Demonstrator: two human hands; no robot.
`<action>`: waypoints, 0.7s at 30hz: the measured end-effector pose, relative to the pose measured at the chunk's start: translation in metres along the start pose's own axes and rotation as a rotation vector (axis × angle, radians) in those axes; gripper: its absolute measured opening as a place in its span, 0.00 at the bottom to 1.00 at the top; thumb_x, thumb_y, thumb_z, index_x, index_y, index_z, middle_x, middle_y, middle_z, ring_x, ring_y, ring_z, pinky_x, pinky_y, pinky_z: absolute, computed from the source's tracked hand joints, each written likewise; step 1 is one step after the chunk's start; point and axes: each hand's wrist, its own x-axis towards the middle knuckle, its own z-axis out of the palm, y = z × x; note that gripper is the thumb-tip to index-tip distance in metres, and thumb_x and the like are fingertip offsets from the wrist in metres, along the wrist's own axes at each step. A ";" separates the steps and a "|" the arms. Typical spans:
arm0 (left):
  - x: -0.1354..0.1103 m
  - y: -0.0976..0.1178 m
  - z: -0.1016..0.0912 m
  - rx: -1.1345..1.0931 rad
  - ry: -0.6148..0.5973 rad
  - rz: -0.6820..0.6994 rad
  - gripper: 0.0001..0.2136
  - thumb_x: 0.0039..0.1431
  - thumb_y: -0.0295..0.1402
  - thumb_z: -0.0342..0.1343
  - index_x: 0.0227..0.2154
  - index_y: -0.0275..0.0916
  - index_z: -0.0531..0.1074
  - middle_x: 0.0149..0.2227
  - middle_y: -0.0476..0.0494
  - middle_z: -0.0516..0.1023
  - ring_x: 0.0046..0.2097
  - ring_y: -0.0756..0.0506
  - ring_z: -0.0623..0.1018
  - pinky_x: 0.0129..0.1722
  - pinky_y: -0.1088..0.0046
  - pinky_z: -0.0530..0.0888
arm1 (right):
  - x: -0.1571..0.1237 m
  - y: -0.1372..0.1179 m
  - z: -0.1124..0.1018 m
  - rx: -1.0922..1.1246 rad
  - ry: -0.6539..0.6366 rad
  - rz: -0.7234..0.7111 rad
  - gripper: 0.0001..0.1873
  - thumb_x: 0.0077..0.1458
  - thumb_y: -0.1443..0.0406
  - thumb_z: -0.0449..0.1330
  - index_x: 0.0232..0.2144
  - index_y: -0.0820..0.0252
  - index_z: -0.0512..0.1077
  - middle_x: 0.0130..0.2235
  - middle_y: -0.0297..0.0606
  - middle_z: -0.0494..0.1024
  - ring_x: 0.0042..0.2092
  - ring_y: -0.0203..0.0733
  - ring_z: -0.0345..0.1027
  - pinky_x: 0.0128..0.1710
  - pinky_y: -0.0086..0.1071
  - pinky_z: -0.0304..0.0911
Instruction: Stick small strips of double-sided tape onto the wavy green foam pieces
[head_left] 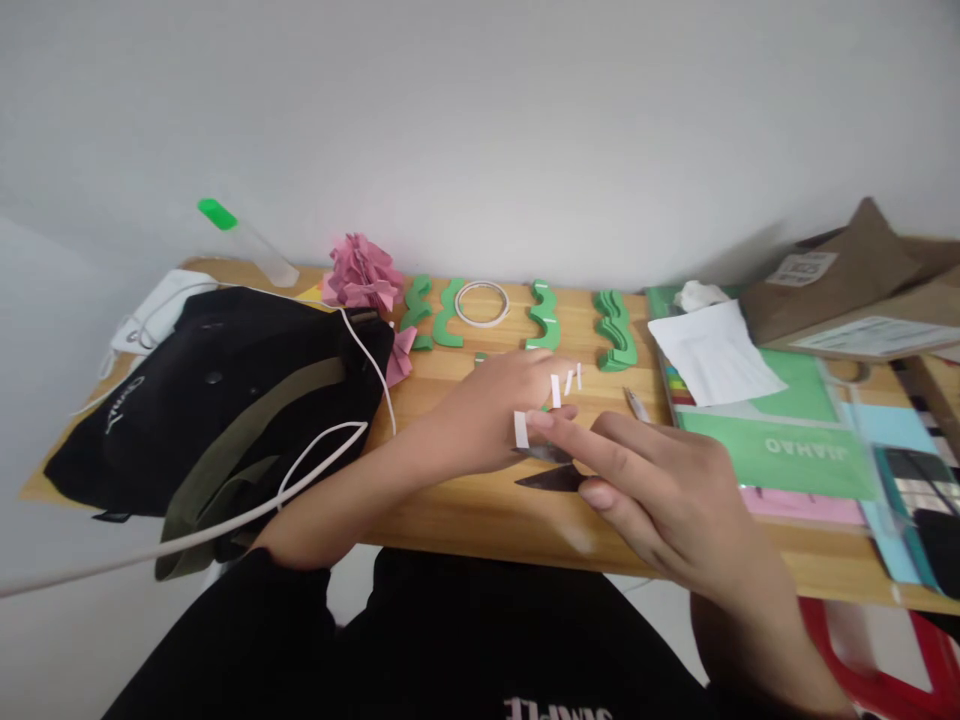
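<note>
On the table (450,510), a bag (240,400) lies left with a paper flower (364,272) behind its right end, a tape roll (482,324) sits between cutouts (550,327) along the back, a sheet (716,350) rests on a folder (780,455) before a box (840,290) at right, and strips (556,390) lie on the left hand (499,405).

The right hand (667,480) conceals the rear of the dark blade (551,479). Frame edges crop the brown box (847,285) (right), white cable (161,548) (left) and garment lettering (556,712) (bottom).
</note>
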 end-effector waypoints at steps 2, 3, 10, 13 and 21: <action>0.000 -0.002 -0.001 0.126 -0.106 0.076 0.05 0.60 0.28 0.54 0.28 0.39 0.68 0.27 0.50 0.66 0.28 0.48 0.68 0.27 0.73 0.61 | 0.001 0.001 -0.001 0.023 -0.047 -0.005 0.21 0.69 0.60 0.42 0.58 0.54 0.65 0.34 0.35 0.77 0.27 0.34 0.66 0.26 0.27 0.58; 0.000 -0.002 -0.002 0.183 -0.160 0.103 0.05 0.62 0.28 0.52 0.29 0.39 0.68 0.27 0.50 0.66 0.29 0.48 0.68 0.27 0.73 0.60 | 0.001 0.002 -0.001 0.034 -0.069 -0.004 0.21 0.69 0.59 0.42 0.58 0.54 0.66 0.36 0.36 0.78 0.28 0.34 0.67 0.26 0.27 0.59; 0.001 -0.002 -0.005 0.193 -0.193 0.092 0.06 0.59 0.28 0.55 0.26 0.40 0.68 0.27 0.49 0.67 0.27 0.48 0.68 0.25 0.73 0.59 | 0.002 0.004 -0.003 0.095 -0.164 0.010 0.25 0.68 0.55 0.39 0.59 0.55 0.66 0.35 0.37 0.80 0.25 0.34 0.67 0.25 0.28 0.58; 0.001 -0.003 -0.005 0.184 -0.197 0.101 0.06 0.59 0.29 0.54 0.26 0.40 0.68 0.26 0.49 0.68 0.26 0.49 0.68 0.25 0.73 0.60 | 0.003 0.004 -0.003 0.106 -0.202 0.009 0.27 0.68 0.54 0.40 0.60 0.57 0.65 0.28 0.35 0.78 0.22 0.35 0.65 0.23 0.28 0.56; 0.000 -0.008 -0.004 0.017 -0.142 0.085 0.05 0.60 0.27 0.53 0.36 0.37 0.73 0.31 0.48 0.75 0.33 0.47 0.74 0.33 0.72 0.70 | -0.013 0.012 0.003 0.493 -0.069 0.230 0.33 0.62 0.47 0.49 0.64 0.54 0.58 0.25 0.31 0.70 0.23 0.35 0.59 0.23 0.29 0.55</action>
